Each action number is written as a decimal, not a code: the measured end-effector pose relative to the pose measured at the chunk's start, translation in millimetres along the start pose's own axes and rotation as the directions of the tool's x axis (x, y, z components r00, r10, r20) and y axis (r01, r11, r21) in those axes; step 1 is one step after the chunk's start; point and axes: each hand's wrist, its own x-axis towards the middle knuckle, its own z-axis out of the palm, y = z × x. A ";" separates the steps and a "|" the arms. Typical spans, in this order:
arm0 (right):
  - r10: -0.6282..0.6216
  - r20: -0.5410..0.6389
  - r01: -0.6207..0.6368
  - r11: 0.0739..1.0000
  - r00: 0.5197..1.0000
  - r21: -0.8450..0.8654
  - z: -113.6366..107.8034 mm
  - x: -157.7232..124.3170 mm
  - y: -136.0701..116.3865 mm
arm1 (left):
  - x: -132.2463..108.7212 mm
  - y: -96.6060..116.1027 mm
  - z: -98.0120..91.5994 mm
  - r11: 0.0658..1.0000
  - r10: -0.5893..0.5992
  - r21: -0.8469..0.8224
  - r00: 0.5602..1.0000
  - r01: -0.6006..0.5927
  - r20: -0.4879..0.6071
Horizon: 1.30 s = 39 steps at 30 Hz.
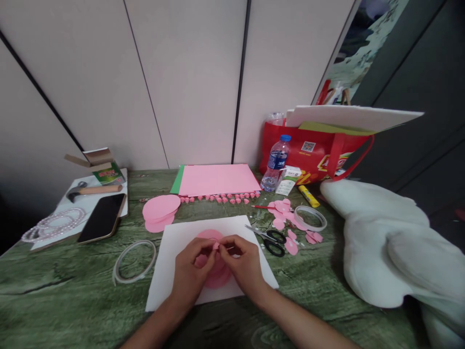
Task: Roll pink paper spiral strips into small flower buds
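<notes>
Both my left hand (194, 264) and my right hand (245, 261) pinch one small pink paper piece (216, 245) between thumbs and forefingers. They hold it over pink paper circles (218, 278), which lie on a white sheet (167, 261) and are partly hidden by my fingers. Black-handled scissors (272, 241) rest at the sheet's right edge, blades toward its upper right corner. A row of small pink paper rosebuds (221, 198) runs along the front of a stack of pink paper (218, 179). More pink circles (162, 208) lie to the upper left.
Tape rolls (135, 280) (310, 228) lie on either side. Pink scraps (281, 211), a glue stick (308, 196), a water bottle (276, 162) and a red bag (308, 150) are to the right, beside a white plush (392, 242). A phone (103, 218), hammer (94, 190) and beads (54, 224) sit left.
</notes>
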 end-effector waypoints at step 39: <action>-0.024 0.032 0.027 0.994 0.999 -0.110 -0.8 -1.2 -0.8 | 1.5 -3.2 0.2 0.993 -0.079 -0.084 0.996 0.082 0.036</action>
